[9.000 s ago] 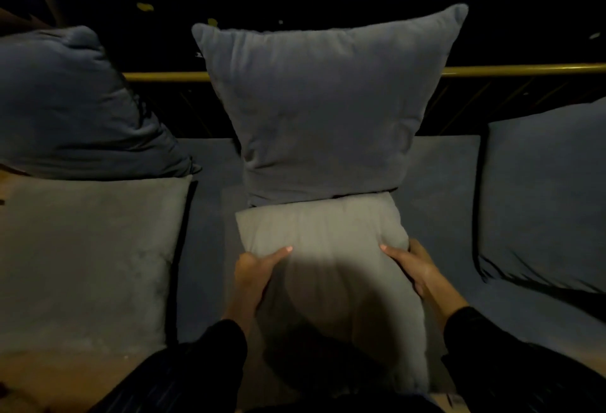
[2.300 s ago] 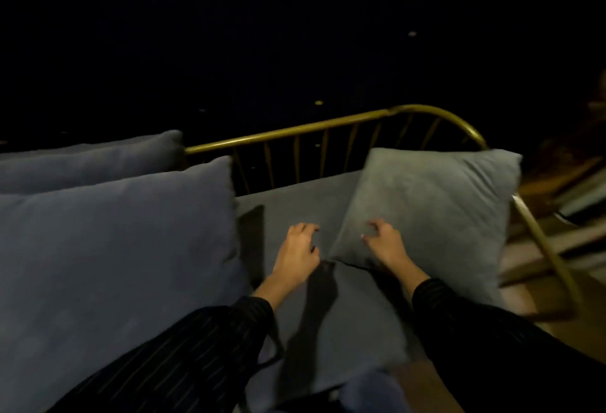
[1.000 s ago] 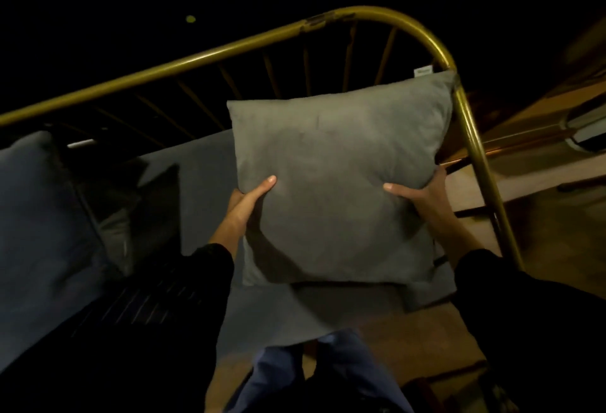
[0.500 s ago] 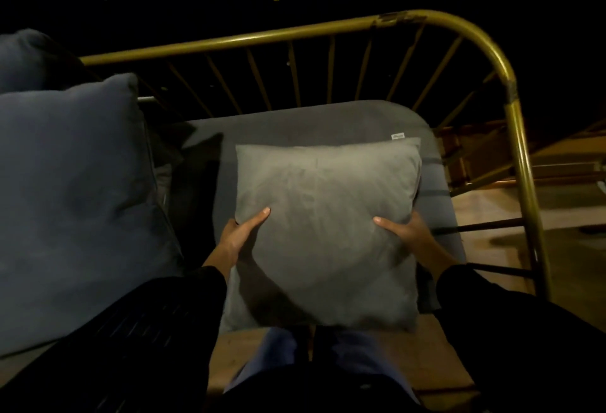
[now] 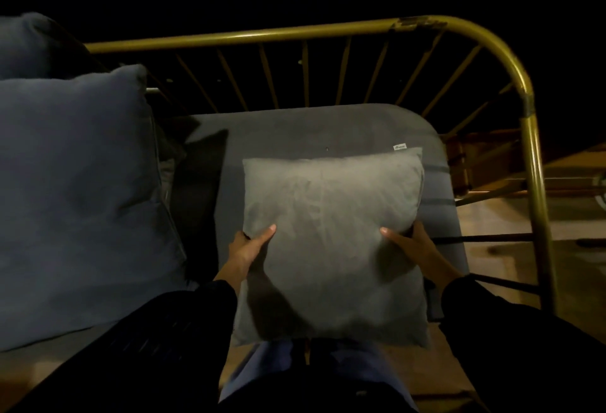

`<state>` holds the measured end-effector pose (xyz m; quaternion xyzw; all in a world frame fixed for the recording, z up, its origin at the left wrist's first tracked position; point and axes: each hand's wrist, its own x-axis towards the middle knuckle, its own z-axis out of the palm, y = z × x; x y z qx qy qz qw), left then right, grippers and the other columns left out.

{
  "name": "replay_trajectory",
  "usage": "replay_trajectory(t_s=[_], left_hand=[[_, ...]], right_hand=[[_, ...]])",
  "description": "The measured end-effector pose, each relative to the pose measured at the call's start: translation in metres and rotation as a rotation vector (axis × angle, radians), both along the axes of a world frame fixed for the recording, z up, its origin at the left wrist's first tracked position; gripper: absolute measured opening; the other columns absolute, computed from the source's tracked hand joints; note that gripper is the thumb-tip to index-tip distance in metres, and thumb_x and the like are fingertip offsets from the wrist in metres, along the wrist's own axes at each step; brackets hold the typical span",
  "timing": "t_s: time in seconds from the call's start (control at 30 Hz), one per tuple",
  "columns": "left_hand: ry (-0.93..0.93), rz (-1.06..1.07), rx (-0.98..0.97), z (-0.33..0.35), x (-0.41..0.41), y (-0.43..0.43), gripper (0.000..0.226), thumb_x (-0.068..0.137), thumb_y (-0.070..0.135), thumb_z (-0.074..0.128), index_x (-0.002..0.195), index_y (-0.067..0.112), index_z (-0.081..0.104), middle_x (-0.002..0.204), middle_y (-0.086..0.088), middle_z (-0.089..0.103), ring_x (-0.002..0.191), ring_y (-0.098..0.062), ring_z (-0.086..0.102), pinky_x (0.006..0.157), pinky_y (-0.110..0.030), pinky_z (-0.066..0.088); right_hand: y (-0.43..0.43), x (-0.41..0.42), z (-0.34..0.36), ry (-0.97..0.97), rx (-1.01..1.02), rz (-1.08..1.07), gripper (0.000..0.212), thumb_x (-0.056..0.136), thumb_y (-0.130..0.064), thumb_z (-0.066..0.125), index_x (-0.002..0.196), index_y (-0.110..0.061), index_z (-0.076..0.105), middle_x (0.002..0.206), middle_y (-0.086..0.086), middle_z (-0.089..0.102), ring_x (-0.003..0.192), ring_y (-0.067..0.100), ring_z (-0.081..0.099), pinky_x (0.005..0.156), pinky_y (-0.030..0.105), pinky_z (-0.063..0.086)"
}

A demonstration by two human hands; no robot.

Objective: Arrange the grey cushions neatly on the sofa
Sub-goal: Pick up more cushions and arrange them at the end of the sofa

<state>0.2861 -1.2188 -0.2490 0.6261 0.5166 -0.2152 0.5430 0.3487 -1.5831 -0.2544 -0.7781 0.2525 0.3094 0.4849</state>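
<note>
Grey cushion [image 5: 331,229] at frame centre, held over the right end of the sofa seat [image 5: 295,130], its near edge overhanging the seat front above the person's knees. Left hand [image 5: 246,248] clamped on the cushion's 8 o'clock edge, thumb on the face. Right hand [image 5: 410,245] clamped at 4 o'clock, thumb likewise on top. Small white tag [image 5: 399,147] at the cushion's 1 o'clock corner. Larger blue-grey cushion [image 5: 78,189] at 9 o'clock, propped upright. Brass rail [image 5: 262,33] curves round from 12 to 3 o'clock.
</note>
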Motion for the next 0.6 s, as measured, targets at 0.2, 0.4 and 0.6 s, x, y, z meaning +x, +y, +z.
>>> replay_trajectory(t_s=[0.2,0.4,0.6], left_hand=[[-0.251,-0.288,0.342,0.081,0.032,-0.009,0.044,0.087,0.01,0.071,0.128,-0.001,0.06,0.126,-0.021,0.066,0.119,-0.033,0.062,0.101,-0.036,0.048],[-0.743,-0.275,0.786,0.18,0.001,0.105,0.027,0.083,0.005,0.064,0.11,0.005,0.069,0.106,-0.014,0.07,0.097,-0.029,0.067,0.09,-0.038,0.054],[-0.633,-0.251,1.148,0.226,-0.05,0.26,0.037,0.082,0.009,0.071,0.117,0.0,0.065,0.115,-0.021,0.061,0.113,-0.035,0.051,0.099,-0.031,0.039]], right_hand=[[0.088,0.031,0.065,-0.15,-0.449,0.115,0.054,0.086,-0.011,0.061,0.134,0.008,0.044,0.135,0.032,0.049,0.126,0.045,0.047,0.108,0.045,0.036],[0.267,0.039,0.116,-0.32,-0.092,0.283,0.073,0.085,-0.029,0.068,0.146,-0.005,0.035,0.145,0.019,0.047,0.131,0.037,0.048,0.108,0.043,0.041],[0.443,0.0,0.164,-0.313,0.276,0.397,0.104,0.069,-0.046,0.08,0.151,-0.009,0.027,0.149,0.012,0.043,0.138,0.029,0.043,0.112,0.037,0.037]])
